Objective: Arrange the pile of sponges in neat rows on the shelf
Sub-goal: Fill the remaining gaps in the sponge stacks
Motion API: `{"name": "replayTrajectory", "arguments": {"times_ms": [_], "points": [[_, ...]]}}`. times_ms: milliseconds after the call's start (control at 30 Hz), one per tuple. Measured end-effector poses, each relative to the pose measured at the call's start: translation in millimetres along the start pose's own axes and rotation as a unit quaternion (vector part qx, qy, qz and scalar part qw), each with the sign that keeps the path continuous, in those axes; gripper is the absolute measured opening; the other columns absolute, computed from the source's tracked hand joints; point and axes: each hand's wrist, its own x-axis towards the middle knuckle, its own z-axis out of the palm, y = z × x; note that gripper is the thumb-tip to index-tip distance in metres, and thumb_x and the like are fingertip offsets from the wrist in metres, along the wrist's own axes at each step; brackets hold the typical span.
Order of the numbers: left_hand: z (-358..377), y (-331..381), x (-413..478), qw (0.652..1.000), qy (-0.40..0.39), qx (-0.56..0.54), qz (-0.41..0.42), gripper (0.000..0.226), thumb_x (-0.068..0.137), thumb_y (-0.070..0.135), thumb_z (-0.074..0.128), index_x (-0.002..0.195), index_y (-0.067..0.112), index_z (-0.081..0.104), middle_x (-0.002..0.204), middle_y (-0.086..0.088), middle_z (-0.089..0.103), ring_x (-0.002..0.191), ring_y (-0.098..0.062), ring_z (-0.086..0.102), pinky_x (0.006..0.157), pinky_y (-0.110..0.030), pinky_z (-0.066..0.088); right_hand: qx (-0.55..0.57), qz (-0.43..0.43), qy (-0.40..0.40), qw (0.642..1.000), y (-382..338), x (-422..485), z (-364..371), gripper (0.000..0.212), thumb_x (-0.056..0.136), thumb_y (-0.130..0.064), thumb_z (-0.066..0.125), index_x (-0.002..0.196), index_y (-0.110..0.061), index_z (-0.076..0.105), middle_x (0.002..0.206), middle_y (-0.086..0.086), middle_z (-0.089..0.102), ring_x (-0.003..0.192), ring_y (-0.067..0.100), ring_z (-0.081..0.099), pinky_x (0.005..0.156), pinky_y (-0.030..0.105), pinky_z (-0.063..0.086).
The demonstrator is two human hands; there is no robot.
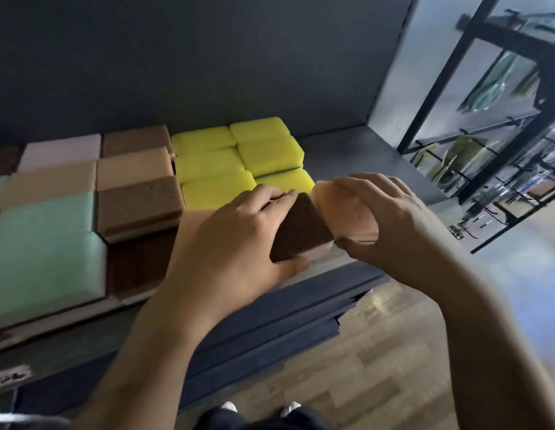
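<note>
My left hand (239, 231) grips a dark brown sponge (301, 231) at the shelf's front edge. Right beside it, my right hand (391, 218) holds a peach sponge (350, 215), and the two sponges touch. Behind them, several yellow sponges (235, 159) lie in two neat rows on the grey shelf (347, 156). To the left stand tan and brown sponges (136, 187), a large mint-green sponge (49, 243) and pale pink ones (62, 150).
The shelf's bare right end runs to a dark back wall (207, 57). Right of the shelf is a glass partition with black frames (474, 103). Wooden floor (394, 352) lies below, and lower shelf edges (270, 330) jut out under my arms.
</note>
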Motion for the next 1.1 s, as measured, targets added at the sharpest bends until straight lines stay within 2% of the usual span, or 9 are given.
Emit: {"name": "replayTrajectory", "arguments": {"times_ms": [233,333,500,600,733,867,967,1100], "points": [[-4.6,-7.4,-3.5,1.000,-0.004,0.004,0.024,0.078,0.077,0.056,0.066,0.143,0.018,0.047,0.132,0.007,0.053,0.112,-0.010,0.055,0.082,-0.019,0.042,0.002,0.012,-0.005,1.000,-5.5,-2.5,2.1,0.077,0.070,-0.035,0.082,0.139,-0.023,0.050,0.136,-0.004,0.055,0.125,0.023,0.047,0.097,0.047,0.047],[-7.1,-10.3,-7.9,0.999,0.008,-0.028,0.032,0.079,0.078,0.054,0.068,0.144,0.018,0.045,0.133,0.008,0.051,0.113,-0.010,0.054,0.086,-0.028,0.052,-0.002,0.021,-0.002,1.000,-7.9,-1.7,0.6,0.075,0.071,-0.042,0.075,0.139,-0.022,0.050,0.136,-0.002,0.055,0.125,0.027,0.049,0.095,0.053,0.049],[-14.9,-12.3,-10.9,0.997,0.034,-0.056,0.034,0.078,0.077,0.058,0.066,0.143,0.022,0.046,0.132,0.013,0.050,0.113,-0.006,0.053,0.084,-0.036,0.055,0.001,0.018,0.004,1.000,-17.6,1.4,-2.9,0.077,0.069,-0.047,0.065,0.140,-0.020,0.050,0.136,-0.001,0.055,0.125,0.028,0.049,0.095,0.054,0.048],[-22.4,-12.4,-12.3,0.996,0.047,-0.076,0.030,0.079,0.074,0.059,0.062,0.143,0.025,0.046,0.131,0.018,0.048,0.113,-0.003,0.051,0.083,-0.035,0.055,0.002,0.021,0.012,1.000,-23.1,3.2,-5.4,0.078,0.068,-0.046,0.066,0.140,-0.021,0.050,0.137,-0.002,0.055,0.125,0.027,0.048,0.095,0.051,0.048],[-33.2,-15.2,-17.5,0.994,0.064,-0.087,0.031,0.080,0.073,0.059,0.064,0.143,0.025,0.045,0.130,0.021,0.046,0.109,0.002,0.048,0.086,-0.025,0.050,-0.004,0.023,0.009,1.000,-28.6,7.1,-8.8,0.077,0.070,-0.043,0.069,0.141,-0.022,0.049,0.138,-0.003,0.054,0.127,0.024,0.047,0.097,0.046,0.044],[-43.5,-22.5,-25.3,0.993,0.087,-0.069,0.033,0.079,0.075,0.054,0.072,0.142,0.020,0.047,0.132,0.013,0.050,0.112,-0.006,0.053,0.088,-0.030,0.051,-0.008,0.014,0.010,1.000,-37.5,15.4,-7.8,0.076,0.072,-0.035,0.077,0.142,-0.026,0.047,0.139,-0.006,0.052,0.128,0.020,0.044,0.100,0.042,0.041],[-48.2,-32.7,-30.1,0.993,0.101,-0.056,0.009,0.083,0.073,0.059,0.065,0.143,0.019,0.047,0.132,0.011,0.050,0.115,-0.011,0.053,0.089,-0.039,0.053,-0.012,-0.001,0.009,1.000,-46.0,22.7,-1.6,0.078,0.073,-0.036,0.082,0.142,-0.026,0.047,0.140,-0.006,0.052,0.129,0.020,0.045,0.101,0.045,0.044],[-50.1,-48.2,-37.4,0.994,0.094,-0.048,-0.013,0.088,0.072,0.072,0.048,0.143,0.018,0.046,0.132,0.011,0.049,0.113,-0.011,0.053,0.086,-0.040,0.055,-0.008,-0.018,0.009,1.000,-58.7,31.2,6.9,0.079,0.073,-0.041,0.082,0.141,-0.024,0.047,0.140,-0.005,0.052,0.129,0.022,0.045,0.099,0.048,0.047]]}}
